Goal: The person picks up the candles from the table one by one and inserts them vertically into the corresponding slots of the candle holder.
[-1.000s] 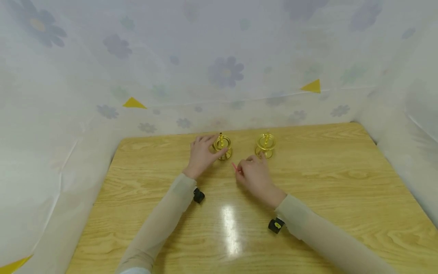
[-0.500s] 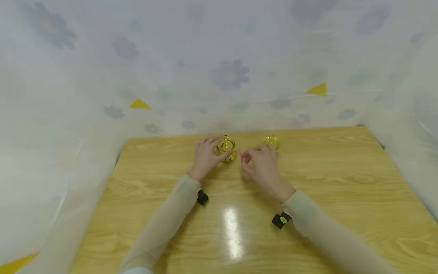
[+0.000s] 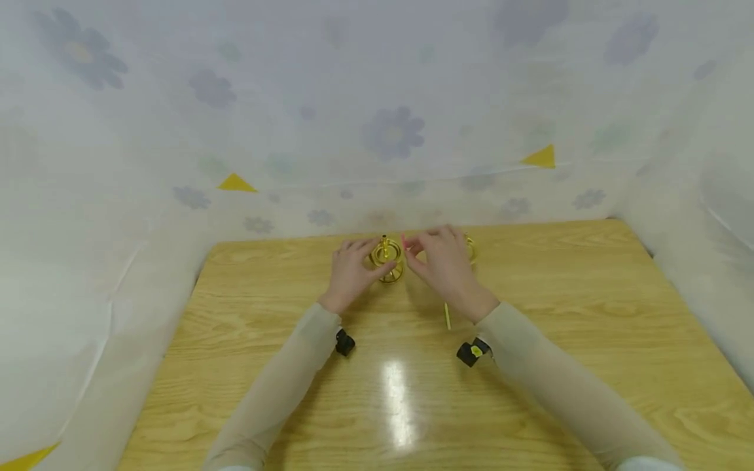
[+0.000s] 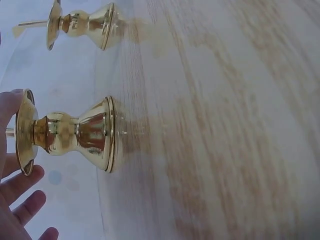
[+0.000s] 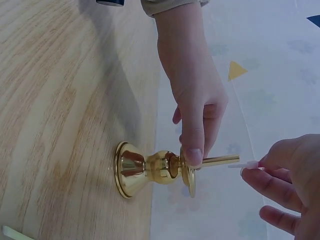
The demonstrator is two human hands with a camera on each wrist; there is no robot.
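A gold candlestick [image 3: 386, 260] stands near the table's far edge; it also shows in the right wrist view [image 5: 149, 169] and the left wrist view [image 4: 75, 134]. My left hand [image 3: 351, 273] grips its upper dish, thumb [image 5: 192, 152] on the rim. My right hand [image 3: 443, 265] hovers just right of its top and pinches a small thin pink stick [image 3: 405, 243], whose tip [image 5: 244, 164] almost meets the holder's spike. A second gold candlestick [image 3: 469, 247] stands behind my right hand, mostly hidden, and is plain in the left wrist view [image 4: 82, 22].
A thin pale yellow stick [image 3: 447, 316] lies on the wooden table [image 3: 589, 327] under my right wrist. White flowered sheeting [image 3: 389, 131] walls in the back and both sides. Black wrist cameras [image 3: 473, 353] sit under both forearms.
My right hand has moved forward and left with the pink stick, from mid-table up to the top of the left candlestick. The left hand keeps its grip.
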